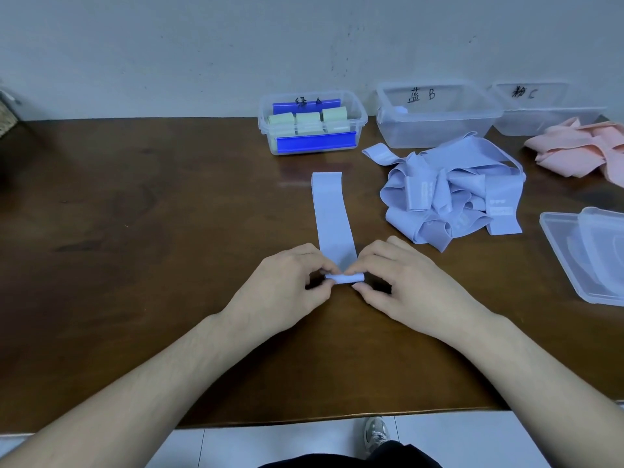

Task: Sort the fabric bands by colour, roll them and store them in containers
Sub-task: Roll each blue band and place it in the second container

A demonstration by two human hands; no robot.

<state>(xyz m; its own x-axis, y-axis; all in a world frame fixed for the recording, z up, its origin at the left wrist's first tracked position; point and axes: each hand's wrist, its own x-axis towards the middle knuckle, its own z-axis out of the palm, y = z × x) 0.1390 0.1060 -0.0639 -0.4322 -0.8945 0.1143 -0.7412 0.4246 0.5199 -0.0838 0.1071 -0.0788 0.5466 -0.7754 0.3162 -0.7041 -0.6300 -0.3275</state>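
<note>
A light blue fabric band [332, 214] lies flat on the brown table [152, 214], running away from me. Its near end is wound into a small roll [344, 278]. My left hand [287, 285] pinches the roll's left end and my right hand [401, 282] pinches its right end. A pile of loose blue bands [452, 194] lies to the right, with a pile of pink bands [584, 150] at the far right. At the back, container A [312, 125] with blue clips holds rolled green bands. Container B [435, 113] holds one blue roll in its left corner, and container C [547, 109] stands beside it.
A clear plastic lid [587, 255] lies at the right edge of the table. The wall stands right behind the containers. The table's front edge [304, 420] is near my body, with a shoe on the floor below it.
</note>
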